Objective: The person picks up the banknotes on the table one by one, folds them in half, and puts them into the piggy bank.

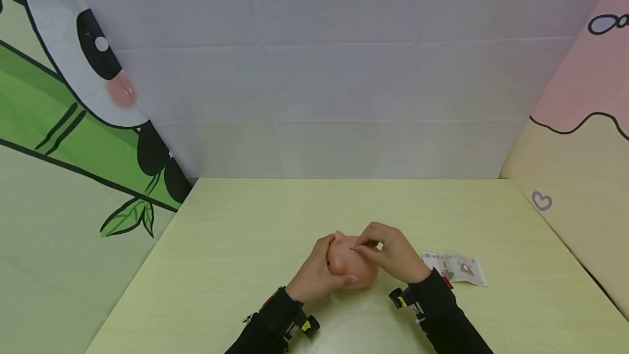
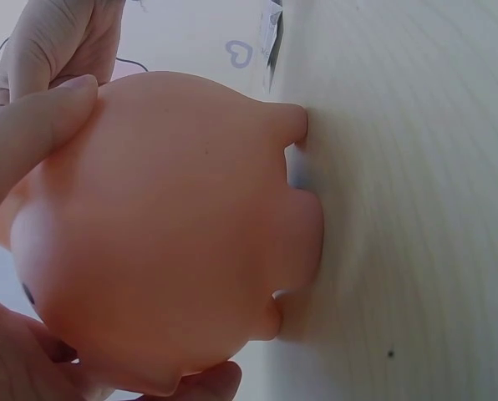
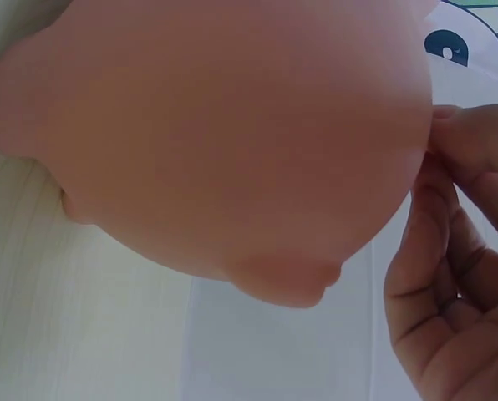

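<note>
A pink piggy bank [image 1: 350, 264] stands on its short feet at the front middle of the table. My left hand [image 1: 316, 275] holds it round the side, thumb across the near side and fingers about the head end by the ear. Above its top, my right hand [image 1: 390, 250] pinches a small thin coin [image 1: 353, 248] between thumb and fingertips, right at the back of the piggy bank. In the right wrist view the piggy bank [image 3: 224, 125] hides the coin, and the fingertips meet at its upper edge.
A crumpled banknote [image 1: 457, 268] lies on the pale wooden table [image 1: 255, 217], right of my right hand. Behind stands a white cloth backdrop [image 1: 314, 81], with printed cartoon panels on both sides. Both wrists wear black straps with small cameras.
</note>
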Demonstrator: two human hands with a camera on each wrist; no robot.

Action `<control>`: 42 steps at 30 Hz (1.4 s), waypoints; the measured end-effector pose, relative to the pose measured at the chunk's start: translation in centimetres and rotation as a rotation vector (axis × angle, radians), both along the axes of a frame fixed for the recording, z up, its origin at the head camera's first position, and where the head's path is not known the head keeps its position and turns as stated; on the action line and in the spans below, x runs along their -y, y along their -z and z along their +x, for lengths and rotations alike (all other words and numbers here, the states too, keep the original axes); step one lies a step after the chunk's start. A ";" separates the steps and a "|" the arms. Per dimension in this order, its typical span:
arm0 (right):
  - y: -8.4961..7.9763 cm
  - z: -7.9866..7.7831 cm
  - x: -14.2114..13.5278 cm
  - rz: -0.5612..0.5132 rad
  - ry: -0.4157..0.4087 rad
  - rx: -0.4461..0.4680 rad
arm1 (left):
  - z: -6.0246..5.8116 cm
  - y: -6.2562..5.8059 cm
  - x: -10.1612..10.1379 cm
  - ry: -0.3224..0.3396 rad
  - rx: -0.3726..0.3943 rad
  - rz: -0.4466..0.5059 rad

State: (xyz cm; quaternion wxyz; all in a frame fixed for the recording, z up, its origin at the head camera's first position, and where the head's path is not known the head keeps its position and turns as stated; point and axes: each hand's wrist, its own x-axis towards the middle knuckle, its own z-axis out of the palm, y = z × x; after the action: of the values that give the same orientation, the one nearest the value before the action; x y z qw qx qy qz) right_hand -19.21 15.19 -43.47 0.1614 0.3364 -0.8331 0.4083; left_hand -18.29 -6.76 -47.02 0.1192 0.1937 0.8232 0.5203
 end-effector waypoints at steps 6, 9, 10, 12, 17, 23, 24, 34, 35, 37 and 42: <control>0.0 0.0 -0.1 0.014 0.002 0.005 | 0.0 0.0 0.0 -0.003 -0.001 -0.002; 0.0 0.0 -0.2 0.016 -0.001 0.018 | 0.0 0.0 0.0 -0.004 -0.003 -0.007; 0.0 0.0 -0.2 0.017 -0.001 0.021 | 0.0 0.0 0.0 -0.005 -0.004 -0.007; 0.0 0.0 -0.3 0.015 -0.003 0.021 | 0.0 0.0 0.0 -0.005 -0.004 -0.009; -0.1 0.0 -0.4 0.012 -0.014 0.012 | 0.0 0.0 0.0 -0.004 -0.007 -0.010; -0.1 0.0 -0.3 0.021 -0.008 0.023 | 0.0 0.0 0.0 0.002 -0.008 -0.002; -0.1 0.0 -0.2 0.024 -0.004 0.028 | 0.0 0.0 0.0 0.002 -0.008 -0.001; -0.3 0.1 -0.3 0.039 0.008 0.036 | 0.0 0.0 -0.1 0.000 -0.004 0.001; -0.3 0.1 -0.3 0.040 0.008 0.035 | 0.0 0.0 -0.1 0.000 -0.004 0.001; -0.3 0.1 -0.3 0.043 0.008 0.042 | 0.0 0.0 -0.1 0.002 -0.005 0.004; -0.3 0.2 -0.2 0.050 0.006 0.065 | 0.0 0.0 -0.1 0.005 0.003 0.014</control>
State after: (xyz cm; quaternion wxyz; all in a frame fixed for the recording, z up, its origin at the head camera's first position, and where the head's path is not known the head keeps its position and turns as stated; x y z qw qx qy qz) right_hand -19.04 15.39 -43.13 0.1271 0.3244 -0.8489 0.3974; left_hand -18.33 -6.67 -47.04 0.1203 0.1957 0.8188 0.5261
